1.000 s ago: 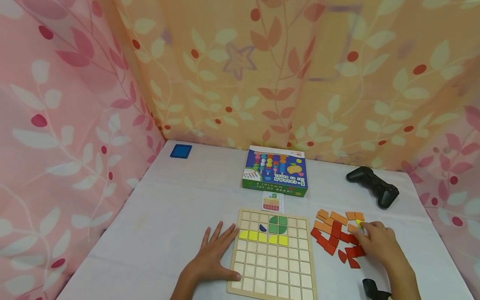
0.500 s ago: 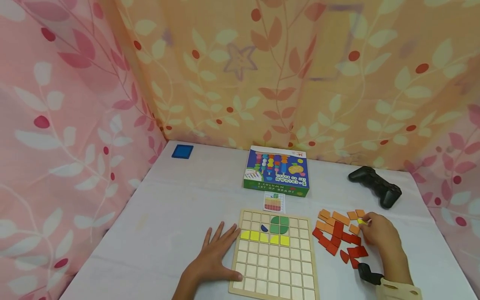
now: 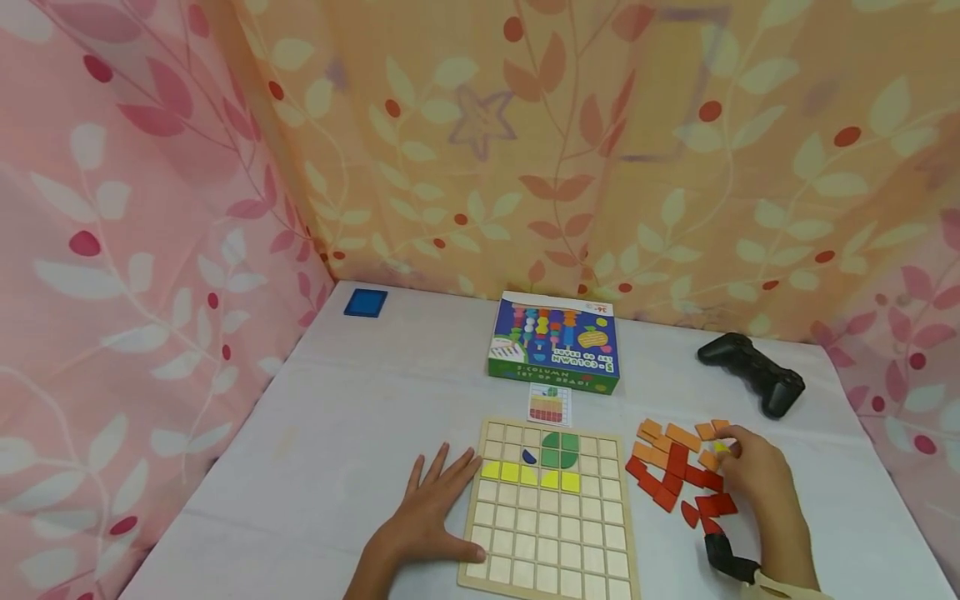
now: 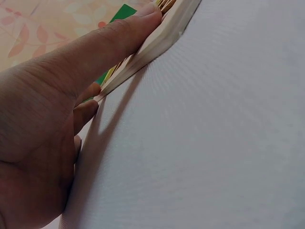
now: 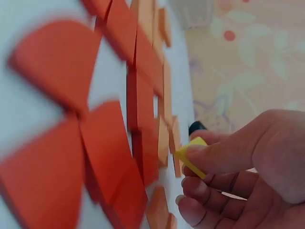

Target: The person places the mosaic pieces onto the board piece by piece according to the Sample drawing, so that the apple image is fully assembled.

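My right hand (image 3: 759, 468) pinches a small yellow tile (image 5: 193, 155) between thumb and fingers, over the right side of a loose pile of tiles. Orange tiles (image 3: 682, 437) and red tiles (image 3: 677, 460) lie around it, a few of the red ones quarter-round. My left hand (image 3: 427, 521) is spread at the left edge of a wooden grid board (image 3: 536, 527), its thumb resting on the frame in the left wrist view. Green pieces (image 3: 559, 450) forming a leaf-like shape, a dark blue piece (image 3: 529, 456) and a row of yellow tiles (image 3: 510, 472) sit in the board's cells.
Behind the board lies a small pattern card (image 3: 550, 405), in front of a blue and green bead-set box (image 3: 553, 342). A black game controller (image 3: 752, 373) is at the back right. A blue square tray (image 3: 366, 302) lies at the far left corner.
My right hand shifts slightly at the pile's right side, still with the yellow tile, and its wrist turns so the black wrist camera swings left. The left hand stays on the board.
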Demonstrator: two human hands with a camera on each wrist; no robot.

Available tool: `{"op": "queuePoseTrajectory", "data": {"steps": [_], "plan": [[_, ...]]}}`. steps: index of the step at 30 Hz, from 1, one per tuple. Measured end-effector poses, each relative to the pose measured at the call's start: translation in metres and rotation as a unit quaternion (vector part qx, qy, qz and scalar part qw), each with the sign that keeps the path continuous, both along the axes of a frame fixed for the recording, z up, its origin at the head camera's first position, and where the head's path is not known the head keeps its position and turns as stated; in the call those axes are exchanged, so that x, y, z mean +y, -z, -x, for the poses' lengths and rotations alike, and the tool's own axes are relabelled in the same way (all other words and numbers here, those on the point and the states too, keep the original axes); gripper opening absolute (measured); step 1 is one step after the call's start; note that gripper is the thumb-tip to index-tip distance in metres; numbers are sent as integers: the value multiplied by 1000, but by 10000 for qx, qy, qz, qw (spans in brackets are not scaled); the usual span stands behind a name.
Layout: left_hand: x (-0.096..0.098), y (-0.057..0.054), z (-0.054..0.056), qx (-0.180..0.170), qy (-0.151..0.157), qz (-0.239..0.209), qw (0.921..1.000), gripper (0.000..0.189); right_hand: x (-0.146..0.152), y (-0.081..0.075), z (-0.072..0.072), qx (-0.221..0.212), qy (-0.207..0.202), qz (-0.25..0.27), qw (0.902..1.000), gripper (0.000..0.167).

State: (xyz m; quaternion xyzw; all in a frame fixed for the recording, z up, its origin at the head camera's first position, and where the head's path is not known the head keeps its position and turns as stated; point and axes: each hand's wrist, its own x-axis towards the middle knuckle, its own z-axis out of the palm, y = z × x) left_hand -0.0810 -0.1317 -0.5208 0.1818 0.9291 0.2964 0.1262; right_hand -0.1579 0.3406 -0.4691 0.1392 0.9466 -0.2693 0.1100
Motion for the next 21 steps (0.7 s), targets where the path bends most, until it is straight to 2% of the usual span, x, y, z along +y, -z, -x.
{"op": "queuePoseTrajectory", "data": {"steps": [4,8,16,21], "plan": [[0,0,0,30,4,34,10000,124,-13,-1,-7,183,60,152,9997,40],[0,0,0,8,7,-9,10000,123,-26,-2,-13,413,-65,216,9989,35],[-1,-2,-1,70,45,-154,9998,122,-62,2,-21,354,-416,639,9965,32],[-1,-2,-1,49,46,-143,9999,121,-88,5,-25,494,-609,776,9939,27]]}}
